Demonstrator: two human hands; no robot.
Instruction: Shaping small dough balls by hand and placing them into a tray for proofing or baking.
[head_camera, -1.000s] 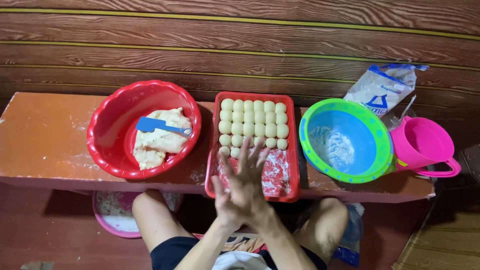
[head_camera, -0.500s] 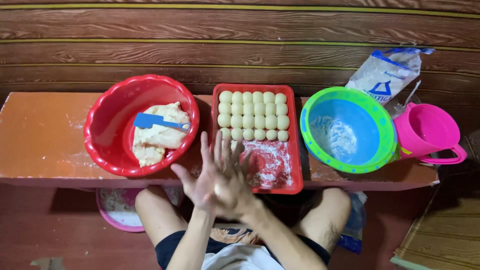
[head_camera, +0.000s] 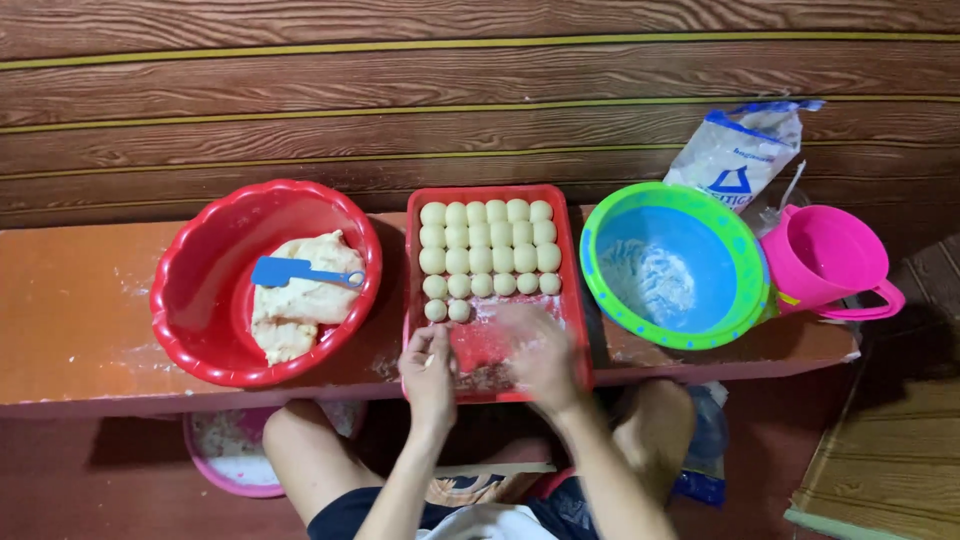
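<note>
A red tray (head_camera: 578, 300) stands on the orange bench (head_camera: 70, 310), with rows of small round dough balls (head_camera: 490, 250) filling its far half. My left hand (head_camera: 430, 372) hovers over the tray's near left corner, fingers curled around a small pale piece of dough. My right hand (head_camera: 540, 350), blurred, lies palm down with fingers spread on the floured near part of the tray. The two hands are apart.
A red basin (head_camera: 190, 300) on the left holds a dough mass (head_camera: 300, 310) and a blue scraper (head_camera: 300, 272). Right of the tray stand a green-rimmed blue bowl (head_camera: 745, 260) with flour, a pink jug (head_camera: 830, 260) and a flour bag (head_camera: 745, 150). A pink bowl (head_camera: 225, 465) sits under the bench.
My hands were pressed together above my lap, rolling. They have parted and dropped forward onto the near end of the red tray.
</note>
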